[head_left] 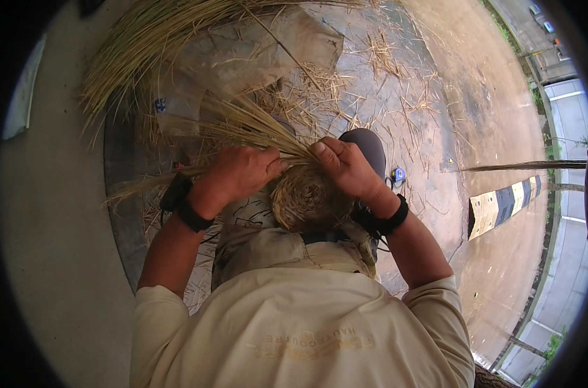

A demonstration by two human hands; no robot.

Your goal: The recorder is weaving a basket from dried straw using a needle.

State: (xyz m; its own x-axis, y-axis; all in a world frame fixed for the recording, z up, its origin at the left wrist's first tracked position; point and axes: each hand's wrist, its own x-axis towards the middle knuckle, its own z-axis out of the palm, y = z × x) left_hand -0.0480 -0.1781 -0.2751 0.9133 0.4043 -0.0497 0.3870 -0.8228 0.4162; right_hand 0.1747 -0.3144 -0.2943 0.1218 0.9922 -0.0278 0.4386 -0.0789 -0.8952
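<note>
A round coil of woven straw (310, 199), shaped like a small basket base, rests against my lap between my forearms. From its far edge a bundle of loose straw stalks (258, 126) fans out to the upper left. My left hand (243, 172) is closed with thumb and fingers pinching stalks at the coil's upper left edge. Just to the right, my right hand (347, 165) grips the gathered base of the bundle, thumb pressed on top. The stalk ends between the two hands are partly hidden by fingers.
A large heap of long straw (158, 39) lies at the far left, beside a translucent plastic sheet (268, 48). Straw scraps (384, 58) litter the dark mat. A blue tape measure (398, 174) sits right of my knee. A striped barrier (504, 204) lies farther right.
</note>
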